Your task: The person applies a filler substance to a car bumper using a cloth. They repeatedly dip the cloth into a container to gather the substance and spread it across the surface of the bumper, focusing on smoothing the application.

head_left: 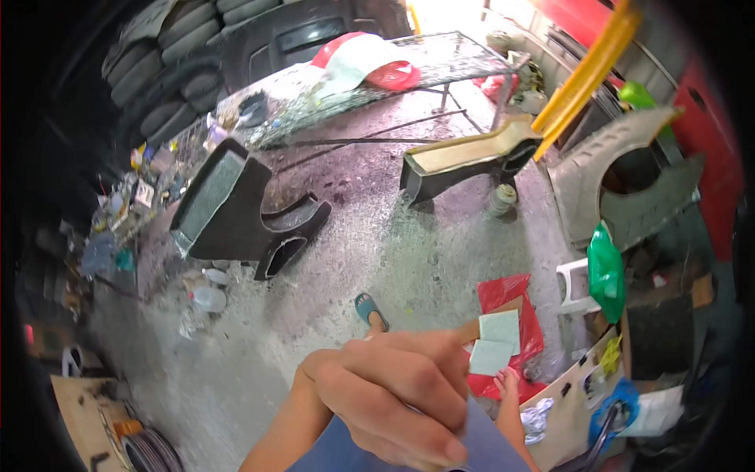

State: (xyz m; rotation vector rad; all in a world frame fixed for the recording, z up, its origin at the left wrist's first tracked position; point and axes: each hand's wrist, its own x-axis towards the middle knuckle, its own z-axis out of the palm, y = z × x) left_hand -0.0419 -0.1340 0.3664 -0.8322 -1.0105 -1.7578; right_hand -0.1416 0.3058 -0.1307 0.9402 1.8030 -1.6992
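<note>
the work in hand seems to be handling the two pale green sheets [499, 326], which overlap, right of centre in the lower half of the frame, over a red plastic sheet [533, 340] on the floor [338, 271]. the right hand [507, 384] is at the lower edge of the nearer one, too small to tell whether it grips that edge or only rests by it. the left hand [397, 389], large at lower centre, has its fingers bent over; the palm side is hidden, so i cannot tell whether anything is pinched there. as i judge it, the next move calls for a light fingertip hold on one sheet's edge, keeping it apart from the other and from the plastic.

as for containers, a clear plastic bottle [208, 299] lies left of centre, with no contents i can make out. a pale round tub [502, 200] stands right of centre, its inside unreadable. at upper left, a dark bowl [253, 108] sits on the mesh worktop [450, 57], contents unclear. the green bag [605, 275], at right against a white stool [576, 287], hides whatever it holds.
</note>
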